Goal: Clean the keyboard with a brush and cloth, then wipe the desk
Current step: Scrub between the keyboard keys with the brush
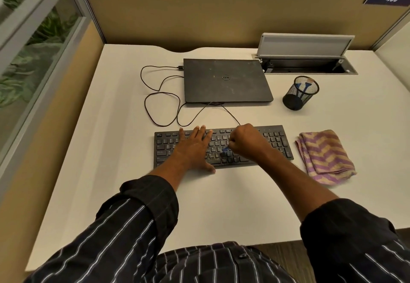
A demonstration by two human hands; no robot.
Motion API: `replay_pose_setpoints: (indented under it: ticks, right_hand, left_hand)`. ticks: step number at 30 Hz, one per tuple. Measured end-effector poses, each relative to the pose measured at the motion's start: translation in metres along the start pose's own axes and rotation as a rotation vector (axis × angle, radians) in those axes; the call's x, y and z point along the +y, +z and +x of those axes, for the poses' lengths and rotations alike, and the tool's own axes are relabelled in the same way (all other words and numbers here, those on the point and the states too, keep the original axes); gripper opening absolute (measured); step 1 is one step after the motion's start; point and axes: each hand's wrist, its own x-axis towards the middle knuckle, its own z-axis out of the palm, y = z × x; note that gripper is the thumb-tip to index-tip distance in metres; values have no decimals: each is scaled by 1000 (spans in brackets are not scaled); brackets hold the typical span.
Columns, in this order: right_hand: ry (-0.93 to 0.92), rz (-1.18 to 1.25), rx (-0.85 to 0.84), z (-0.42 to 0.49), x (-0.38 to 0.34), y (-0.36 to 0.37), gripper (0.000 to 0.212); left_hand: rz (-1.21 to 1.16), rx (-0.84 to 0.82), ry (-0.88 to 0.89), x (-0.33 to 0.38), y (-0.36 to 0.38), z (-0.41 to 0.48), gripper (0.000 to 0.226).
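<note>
A black keyboard [275, 143] lies on the white desk [221, 205]. My left hand [193, 147] rests flat on its left half, fingers straight and spread. Over the middle keys my right hand [246, 141] grips a small blue-handled brush [224, 151] in a fist, its dark bristles down on the lower key rows. A folded cloth [325, 156] with purple and tan zigzag stripes sits to the right of the keyboard, untouched.
A closed black laptop [226, 80] lies behind the keyboard, with a looping black cable [159, 96] to its left. A black mesh pen cup [299, 94] stands at the right. Behind it is an open cable hatch [306, 60]. Partition walls [199, 16] enclose the desk.
</note>
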Motion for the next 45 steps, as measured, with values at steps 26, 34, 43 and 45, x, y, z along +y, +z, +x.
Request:
replay_pose_setpoints:
  ticks: [26,34,43,45]
  right_hand:
    - [-134,6,-13,-3,-9,12,14]
    - [-117,17,24,3,-11,5,15]
    - [-101,-29,-42,-2,-7,8,12]
    - [-111,-4,24,0,-8,6,15]
  left_hand:
    - [-16,10,0,-1,2,0,133]
    - [-15,18,-15,-4,2,-3,134]
    - [-8,10,-18,-4,1,-4,132]
    - [-6,11,-19,-4,1,-4,132]
